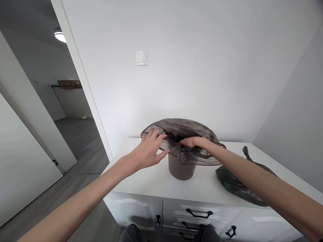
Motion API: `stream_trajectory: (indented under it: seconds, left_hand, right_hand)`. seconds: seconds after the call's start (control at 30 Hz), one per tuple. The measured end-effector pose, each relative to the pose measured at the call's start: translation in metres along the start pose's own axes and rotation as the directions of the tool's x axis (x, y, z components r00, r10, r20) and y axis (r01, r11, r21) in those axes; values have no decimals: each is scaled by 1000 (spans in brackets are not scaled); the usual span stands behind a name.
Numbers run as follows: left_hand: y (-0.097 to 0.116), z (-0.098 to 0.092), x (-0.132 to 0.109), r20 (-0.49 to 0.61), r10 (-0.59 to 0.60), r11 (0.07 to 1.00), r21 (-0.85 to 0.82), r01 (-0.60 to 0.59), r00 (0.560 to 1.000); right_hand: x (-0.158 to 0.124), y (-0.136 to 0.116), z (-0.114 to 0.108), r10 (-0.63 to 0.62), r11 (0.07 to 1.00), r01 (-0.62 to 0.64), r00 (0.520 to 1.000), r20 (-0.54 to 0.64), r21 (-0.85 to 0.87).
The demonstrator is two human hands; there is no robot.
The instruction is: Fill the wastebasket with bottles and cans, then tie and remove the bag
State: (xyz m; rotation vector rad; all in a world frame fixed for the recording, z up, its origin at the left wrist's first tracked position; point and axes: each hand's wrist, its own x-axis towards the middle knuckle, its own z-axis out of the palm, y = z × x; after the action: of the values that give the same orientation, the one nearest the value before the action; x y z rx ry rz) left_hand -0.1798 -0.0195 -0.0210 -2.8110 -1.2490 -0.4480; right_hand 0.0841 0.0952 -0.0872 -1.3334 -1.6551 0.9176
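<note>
A thin, dark see-through garbage bag [191, 126] spreads wide over the top of a small brown trash bin [181, 170]. The bin stands upright on a white cabinet top, its rim covered by the bag. My left hand [150, 148], fingers spread, lies against the bag's left edge. Down in the mouth of the bag, over the bin's opening, reaches my right hand [191, 142]; its fingers are mostly hidden by the plastic. Under my right forearm sits a filled dark bag [236, 183] with a tied top.
The white cabinet [136, 206] has drawers and doors with black handles [199, 213]. Behind it rises a white wall with a light switch [142, 58]. To the left, a doorway leads to a room with cardboard boxes [69, 84]. My knees [131, 233] are close to the cabinet front.
</note>
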Motion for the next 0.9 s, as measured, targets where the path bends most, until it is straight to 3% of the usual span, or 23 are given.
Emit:
stream_trajectory:
  seconds: [0.1, 0.2, 0.27, 0.37, 0.47, 0.53, 0.63, 0.77, 0.83, 0.9]
  left_hand:
    - [-1, 7, 7, 53, 36, 992, -120, -30, 998]
    - [-2, 13, 18, 84, 15, 970, -243, 6, 996]
    - [-6, 19, 32, 76, -4, 947, -319, 28, 997]
    - [-17, 34, 61, -10, -47, 908, -418, 38, 999]
    - [-29, 53, 90, -37, -148, 800, -592, 98, 988]
    - [-36, 63, 104, 7, -171, 685, -718, 124, 985]
    - [-43, 75, 120, 174, -193, 481, -841, 248, 966]
    - [-47, 93, 122, 424, -207, 253, -847, 467, 881]
    - [-47, 104, 112, 443, -191, 221, -850, 479, 876]
    - [-47, 113, 95, 401, -208, 285, -848, 447, 892]
  right_hand:
    - [-9, -11, -21, 30, 990, 8, 964, 264, -141]
    - [-20, -25, -47, -7, 989, 59, 937, 350, -138]
    - [-27, -31, -60, -67, 992, 98, 949, 309, -84]
    - [-33, -27, -70, -136, 983, 123, 987, 84, 135]
    - [-27, -7, -74, -79, 928, 156, 970, -230, 338]
    - [-20, 12, -75, 23, 907, 129, 936, -351, 402]
    - [-11, 42, -74, 176, 896, -16, 930, -323, 443]
    - [-19, 80, -59, 300, 869, -183, 933, -197, 459]
    - [-31, 98, -47, 308, 856, -212, 942, -136, 471]
    - [-45, 115, -35, 291, 852, -207, 951, -106, 481]
